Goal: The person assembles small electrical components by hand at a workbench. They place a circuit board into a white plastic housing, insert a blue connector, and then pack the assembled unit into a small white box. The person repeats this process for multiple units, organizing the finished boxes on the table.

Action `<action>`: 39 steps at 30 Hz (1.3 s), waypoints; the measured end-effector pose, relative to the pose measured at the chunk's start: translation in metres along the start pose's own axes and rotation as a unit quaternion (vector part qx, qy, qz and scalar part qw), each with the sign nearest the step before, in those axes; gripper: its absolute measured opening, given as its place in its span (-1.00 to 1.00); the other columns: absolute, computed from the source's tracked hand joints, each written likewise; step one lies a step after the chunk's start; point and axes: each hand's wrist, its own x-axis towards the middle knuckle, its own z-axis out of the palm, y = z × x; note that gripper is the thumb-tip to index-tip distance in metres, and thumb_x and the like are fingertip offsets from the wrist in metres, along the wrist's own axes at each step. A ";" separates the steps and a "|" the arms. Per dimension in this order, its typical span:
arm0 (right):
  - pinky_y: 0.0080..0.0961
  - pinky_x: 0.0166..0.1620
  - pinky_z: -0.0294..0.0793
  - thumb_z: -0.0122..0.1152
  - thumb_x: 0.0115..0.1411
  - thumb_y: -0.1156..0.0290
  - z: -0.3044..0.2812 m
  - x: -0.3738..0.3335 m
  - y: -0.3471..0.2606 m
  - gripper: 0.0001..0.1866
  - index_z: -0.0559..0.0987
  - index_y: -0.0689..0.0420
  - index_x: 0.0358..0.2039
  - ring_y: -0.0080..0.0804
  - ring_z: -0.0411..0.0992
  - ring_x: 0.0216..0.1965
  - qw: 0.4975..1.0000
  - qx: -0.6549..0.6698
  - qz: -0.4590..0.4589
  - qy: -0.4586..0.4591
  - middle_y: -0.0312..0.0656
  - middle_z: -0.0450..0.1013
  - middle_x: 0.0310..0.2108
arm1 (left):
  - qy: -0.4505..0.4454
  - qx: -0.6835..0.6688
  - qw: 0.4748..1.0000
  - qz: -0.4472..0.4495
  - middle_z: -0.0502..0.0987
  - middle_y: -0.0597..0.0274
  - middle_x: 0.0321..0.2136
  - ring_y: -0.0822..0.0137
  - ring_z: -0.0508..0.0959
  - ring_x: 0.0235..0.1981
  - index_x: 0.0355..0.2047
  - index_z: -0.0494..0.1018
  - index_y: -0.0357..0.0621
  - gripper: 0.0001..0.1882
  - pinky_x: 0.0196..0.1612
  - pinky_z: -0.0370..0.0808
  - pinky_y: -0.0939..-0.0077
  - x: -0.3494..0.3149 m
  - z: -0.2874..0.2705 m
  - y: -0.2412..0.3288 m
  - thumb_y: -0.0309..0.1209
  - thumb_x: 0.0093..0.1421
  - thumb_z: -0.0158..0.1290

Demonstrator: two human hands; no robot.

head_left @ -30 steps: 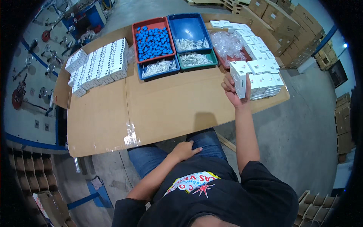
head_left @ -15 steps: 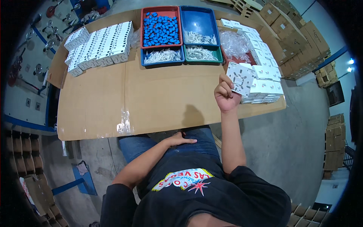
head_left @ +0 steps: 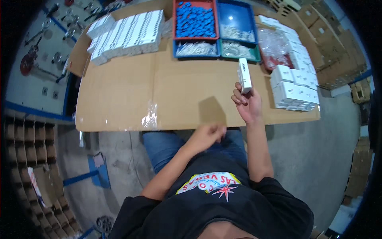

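Note:
Raised over the table's right half, my right hand (head_left: 250, 105) is closed on a flat white square box (head_left: 245, 75). The box stands on edge between thumb and fingers, its narrow printed side towards me. My left hand (head_left: 207, 136) hovers above my lap, by the table's near edge. Motion smears its fingers, and I make out nothing held in it. Right of the held box, similar white boxes (head_left: 296, 93) form a stack.
Cardboard (head_left: 179, 95) covers the table. At the back, a red tray (head_left: 174, 24) holds blue pieces; a large blue tray (head_left: 238, 16), small blue tray (head_left: 197, 58) and green tray (head_left: 258, 53) hold whitish pieces. White boxes (head_left: 137, 34) fill the back left; clear plastic bags (head_left: 274, 42) lie right.
My right hand has turned the box from its broad patterned face to its narrow side. My left hand has lifted from my lap towards the table edge. The whole view has shifted.

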 end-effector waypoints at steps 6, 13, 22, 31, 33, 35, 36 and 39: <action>-0.61 -0.38 0.31 -0.14 0.55 0.25 0.049 -0.032 0.068 -0.46 0.24 0.05 0.48 -0.64 0.28 -0.53 0.973 -0.162 0.139 0.092 -0.30 0.47 -0.03 | 0.306 0.154 0.872 0.350 0.38 -0.01 0.25 0.07 0.40 0.31 0.50 -0.02 -0.15 -0.19 0.38 0.31 0.17 0.006 -0.035 0.039 -0.27 0.39 0.15; -0.54 -0.19 0.47 0.15 0.44 0.17 0.042 -0.034 0.046 -0.43 0.42 0.14 0.37 -0.49 0.47 -0.25 0.784 -0.612 0.053 -0.088 -0.17 0.53 -0.15 | 0.343 -0.281 0.873 0.204 0.49 0.17 -0.04 0.25 0.57 0.03 0.40 0.17 -0.04 -0.27 0.11 0.52 0.23 0.002 -0.045 0.027 0.23 0.48 -0.22; -0.14 0.33 0.34 0.32 0.24 0.22 0.044 -0.032 0.070 -0.31 0.42 0.20 0.34 0.14 0.36 0.29 0.715 -0.626 -0.198 -0.240 0.14 0.27 0.36 | 0.217 -0.364 0.906 0.022 0.55 0.18 -0.08 0.35 0.61 -0.03 0.22 0.35 -0.01 -0.25 0.01 0.58 0.37 -0.017 -0.019 0.058 0.36 0.41 -0.21; -0.10 0.27 0.39 0.26 0.23 -0.13 0.039 -0.021 0.078 -0.17 0.39 0.31 0.27 0.20 0.38 0.24 0.734 -0.581 -0.282 -0.211 0.26 0.35 0.24 | 0.212 -0.368 0.905 0.018 0.50 0.23 -0.03 0.34 0.55 0.03 0.24 0.34 -0.03 -0.32 0.06 0.54 0.35 -0.015 -0.004 0.057 0.26 0.44 -0.14; -0.09 0.25 0.41 0.21 0.27 -0.17 0.030 -0.021 0.080 -0.14 0.38 0.36 0.27 0.20 0.39 0.23 0.731 -0.581 -0.289 -0.212 0.26 0.36 0.22 | 0.210 -0.381 0.900 0.023 0.51 0.24 -0.04 0.35 0.55 0.01 0.23 0.35 -0.03 -0.35 0.05 0.54 0.36 -0.012 -0.002 0.056 0.23 0.44 -0.12; -0.10 0.23 0.43 0.15 0.32 -0.16 0.030 -0.021 0.080 -0.15 0.38 0.40 0.27 0.21 0.42 0.20 0.711 -0.599 -0.306 -0.206 0.28 0.39 0.21 | 0.213 -0.392 0.895 0.024 0.51 0.27 -0.06 0.37 0.56 -0.02 0.21 0.36 -0.02 -0.38 0.03 0.54 0.37 -0.014 0.000 0.057 0.21 0.45 -0.10; -0.10 0.22 0.44 0.12 0.34 -0.16 0.030 -0.022 0.082 -0.15 0.38 0.42 0.28 0.22 0.44 0.18 0.702 -0.607 -0.313 -0.203 0.29 0.40 0.20 | 0.218 -0.394 0.892 0.031 0.51 0.28 -0.07 0.38 0.55 -0.03 0.20 0.37 -0.02 -0.39 0.03 0.53 0.39 -0.014 0.001 0.056 0.20 0.45 -0.10; -0.09 0.20 0.47 0.01 0.43 -0.10 0.026 -0.021 0.088 -0.21 0.38 0.47 0.28 0.24 0.48 0.14 0.652 -0.635 -0.353 -0.216 0.33 0.43 0.18 | 0.239 -0.397 0.885 0.042 0.51 0.32 -0.09 0.42 0.55 -0.06 0.18 0.37 -0.02 -0.42 0.02 0.51 0.42 -0.014 0.002 0.055 0.18 0.46 -0.09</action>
